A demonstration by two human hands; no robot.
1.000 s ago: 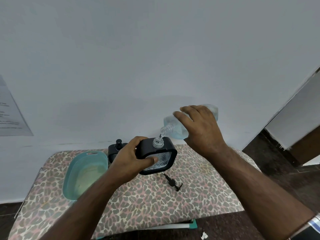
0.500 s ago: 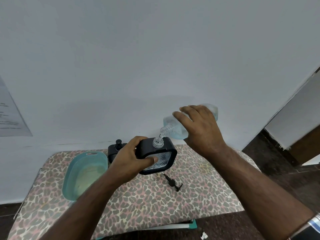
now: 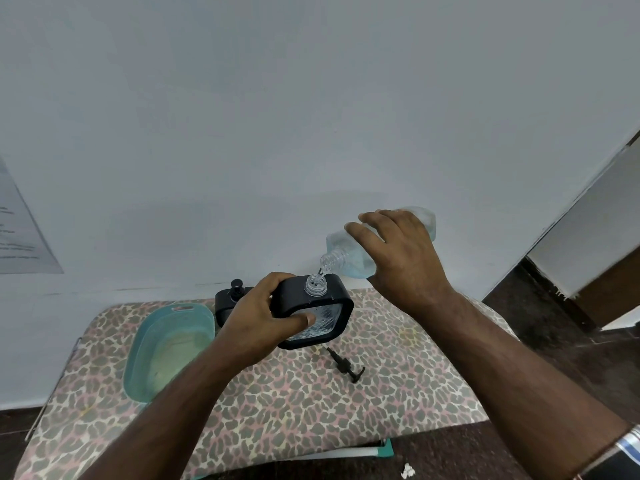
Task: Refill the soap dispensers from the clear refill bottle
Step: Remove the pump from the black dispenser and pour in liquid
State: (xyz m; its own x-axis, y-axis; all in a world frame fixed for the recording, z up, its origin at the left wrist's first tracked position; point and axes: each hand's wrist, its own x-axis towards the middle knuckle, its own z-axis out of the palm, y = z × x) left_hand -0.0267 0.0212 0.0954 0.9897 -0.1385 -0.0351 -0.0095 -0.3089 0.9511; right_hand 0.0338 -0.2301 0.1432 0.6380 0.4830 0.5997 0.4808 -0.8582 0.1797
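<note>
My left hand (image 3: 258, 323) grips a black-framed soap dispenser (image 3: 320, 315) with a clear ribbed body, held above the table with its open neck up. My right hand (image 3: 401, 256) holds the clear refill bottle (image 3: 349, 252) tipped mouth-down to the left, its neck just above the dispenser's opening. A thin stream of liquid runs from the bottle into the neck. A second black dispenser (image 3: 230, 299) with its pump on stands behind my left hand, partly hidden. The removed black pump (image 3: 344, 364) lies on the table below the held dispenser.
A teal oval basin (image 3: 152, 341) holding pale liquid sits on the left of the leopard-print table (image 3: 311, 410). A white wall rises right behind the table. A paper sheet (image 3: 17, 230) hangs at far left. Dark floor and a doorway lie to the right.
</note>
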